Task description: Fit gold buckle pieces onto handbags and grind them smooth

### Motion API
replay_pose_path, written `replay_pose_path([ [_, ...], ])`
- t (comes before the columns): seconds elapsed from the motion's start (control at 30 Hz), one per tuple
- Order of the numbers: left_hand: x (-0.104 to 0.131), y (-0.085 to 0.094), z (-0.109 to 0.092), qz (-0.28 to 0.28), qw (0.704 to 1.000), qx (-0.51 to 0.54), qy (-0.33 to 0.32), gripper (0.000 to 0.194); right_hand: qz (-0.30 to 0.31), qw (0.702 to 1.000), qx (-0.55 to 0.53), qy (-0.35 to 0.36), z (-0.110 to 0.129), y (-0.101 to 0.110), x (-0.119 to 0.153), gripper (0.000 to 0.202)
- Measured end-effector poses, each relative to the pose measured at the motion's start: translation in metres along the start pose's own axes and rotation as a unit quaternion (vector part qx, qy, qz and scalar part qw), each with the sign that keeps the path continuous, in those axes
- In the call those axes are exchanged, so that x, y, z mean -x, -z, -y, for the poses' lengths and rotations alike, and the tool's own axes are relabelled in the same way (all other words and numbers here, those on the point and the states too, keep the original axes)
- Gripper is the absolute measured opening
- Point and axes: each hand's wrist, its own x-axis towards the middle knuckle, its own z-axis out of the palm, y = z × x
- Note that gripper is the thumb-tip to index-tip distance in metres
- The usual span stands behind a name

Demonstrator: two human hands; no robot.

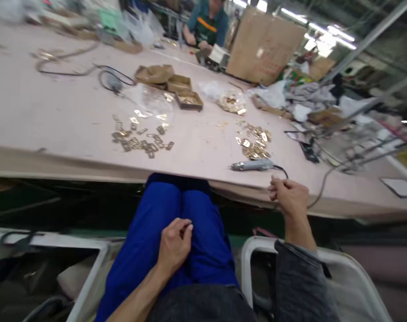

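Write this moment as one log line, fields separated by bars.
left hand: on blue trousers, curled | right hand: at table edge, near grey tool | table: two piles of brass pieces

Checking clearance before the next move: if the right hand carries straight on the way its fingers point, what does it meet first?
Most likely the grey handheld tool lying at the table edge. The right hand points up and left toward it, near its black cord; depth is unclear.

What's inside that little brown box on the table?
The small brown box holds shiny gold-coloured metal bits, like the pieces scattered on the table. Its near wall hides the bottom, so how many there are cannot be seen. Neither hand touches it.
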Motion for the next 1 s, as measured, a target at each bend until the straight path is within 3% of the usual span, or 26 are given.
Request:
replay_pose_path([
  [0.17,0.005,-0.01,0.0,0.014,0.999,-0.006,0.048,0.019,-0.049,0.983,0.14,-0.107,-0.103,0.087,0.058,0.063],
  [0.23,0.002,-0.013,0.0,0.018,0.997,-0.02,0.069,0.02,-0.017,0.94,0.288,-0.18,-0.146,0.123,0.092,0.063],
  [0.27,0.001,-0.015,0.0,0.021,0.996,-0.028,0.076,0.02,0.008,0.902,0.372,-0.218,-0.164,0.14,0.109,0.061],
  [0.4,-0.005,-0.022,0.0,0.023,0.995,-0.051,0.088,0.023,0.037,0.828,0.452,-0.329,-0.217,0.19,0.178,0.045],
  [0.53,-0.007,-0.029,-0.01,0.018,0.992,-0.072,0.099,0.027,0.082,0.769,0.48,-0.415,-0.245,0.202,0.231,0.051],
  [0.67,-0.005,-0.033,-0.019,0.01,0.989,-0.096,0.11,0.024,0.097,0.729,0.506,-0.451,-0.259,0.208,0.26,0.072],
  [0.87,-0.004,-0.034,-0.021,0.016,0.988,-0.067,0.138,0.022,0.1,0.704,0.494,-0.5,-0.256,0.233,0.288,0.083],
  [1.0,-0.004,-0.031,-0.019,0.025,0.987,-0.022,0.156,0.028,0.061,0.701,0.528,-0.475,-0.244,0.204,0.31,0.1],
])
